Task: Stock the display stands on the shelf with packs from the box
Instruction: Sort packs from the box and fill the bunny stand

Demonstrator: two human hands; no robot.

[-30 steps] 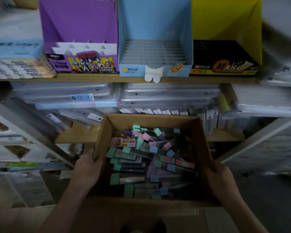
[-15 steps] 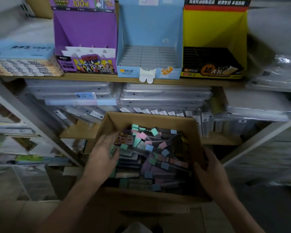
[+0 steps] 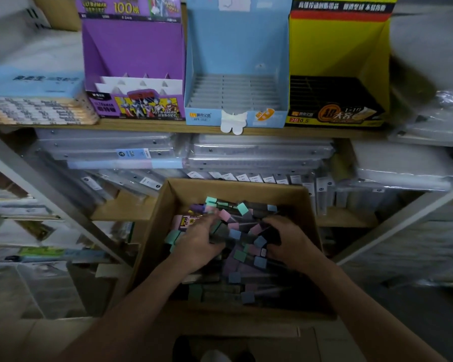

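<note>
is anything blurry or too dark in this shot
head view: dim overall, darkest deep in the cardboard box; left hand smeared by motion among the packs, right hand sharper; frame edges blurred and stretched by the wide lens.

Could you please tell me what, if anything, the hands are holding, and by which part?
Both the left hand and right hand curl their fingers round slim pastel-capped packs inside the brown cardboard box; blur hides which part.

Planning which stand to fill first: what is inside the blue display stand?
The blue display stand holds only rows of grey divider slots, with nothing stocked in them. Its front wall hides the bottom of the nearest row.
</note>
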